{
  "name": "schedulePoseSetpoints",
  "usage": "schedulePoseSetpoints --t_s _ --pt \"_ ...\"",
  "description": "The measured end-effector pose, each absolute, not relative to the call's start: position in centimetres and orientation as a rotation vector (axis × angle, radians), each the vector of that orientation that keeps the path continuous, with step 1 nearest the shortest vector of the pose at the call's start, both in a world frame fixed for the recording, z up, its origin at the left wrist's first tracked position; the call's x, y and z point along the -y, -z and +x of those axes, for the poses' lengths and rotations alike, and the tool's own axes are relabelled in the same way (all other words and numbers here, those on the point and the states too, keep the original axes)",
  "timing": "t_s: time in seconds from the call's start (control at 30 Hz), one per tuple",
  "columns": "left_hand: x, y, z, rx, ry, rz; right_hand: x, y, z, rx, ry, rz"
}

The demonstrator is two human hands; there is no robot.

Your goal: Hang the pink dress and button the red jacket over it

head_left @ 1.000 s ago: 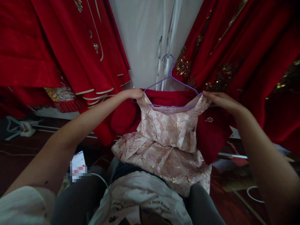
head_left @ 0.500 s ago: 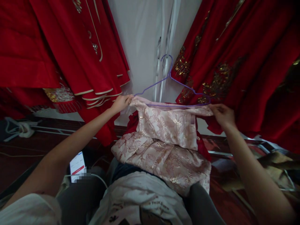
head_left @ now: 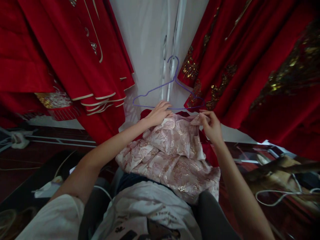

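A pale pink brocade dress (head_left: 175,136) with gold threads lies across my lap, its folded lower part (head_left: 172,171) over my thighs. My left hand (head_left: 160,114) is closed over the dress's upper left edge, its fingertips close to the hanger's bottom bar; I cannot tell whether they touch it. On the other side, my right hand (head_left: 212,125) pinches the narrow upper right end of the dress between thumb and fingers. Just beyond the dress is a purple hanger (head_left: 160,87), both its ends bare of cloth. Red cloth (head_left: 212,153) shows behind the dress.
Red garments with trim hang at left (head_left: 82,60) and right (head_left: 240,66), with a pale panel (head_left: 142,43) between them. White cables (head_left: 272,191) and clutter lie low on the right. On the left are a metal rail (head_left: 62,141) and a white object (head_left: 47,189).
Both hands have moved inward from the hanger's ends, bunching the dress's top edge narrower. The hanger's ends now show clear of the cloth. The phone is mostly hidden by my left arm.
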State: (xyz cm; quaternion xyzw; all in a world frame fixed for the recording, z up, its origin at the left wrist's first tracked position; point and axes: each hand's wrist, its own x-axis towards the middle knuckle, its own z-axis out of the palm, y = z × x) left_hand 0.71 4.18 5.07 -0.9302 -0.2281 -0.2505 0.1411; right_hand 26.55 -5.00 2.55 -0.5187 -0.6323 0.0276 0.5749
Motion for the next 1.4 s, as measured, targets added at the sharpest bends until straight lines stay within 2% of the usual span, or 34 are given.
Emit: schedulePoseSetpoints --t_s 0.2,0.4,0.83,1.03,1.2,1.4 --pt "-3.6 -1.2 2.4 0.762 0.729 -2.758 4.3 -1.9 29.7 1.195 0.083 -1.349" --pt "-0.2 -2.1 -0.5 0.666 0.788 -2.782 5.7 -1.1 34.0 0.973 0.130 -1.602" --pt "0.2 -3.1 -1.4 0.640 0.732 -2.825 4.8 -2.3 33.5 1.014 0.147 -1.405" --pt "-0.4 -3.4 -0.9 0.584 0.743 -2.919 3.5 -6.9 31.4 1.265 0.276 -1.275" --pt "-0.6 -3.3 1.2 0.618 0.873 -3.032 2.1 -10.5 27.4 1.470 0.359 -1.475" --pt "-1.6 -3.9 0.2 0.714 1.118 -3.062 1.9 -9.4 25.2 1.487 0.278 -1.488"
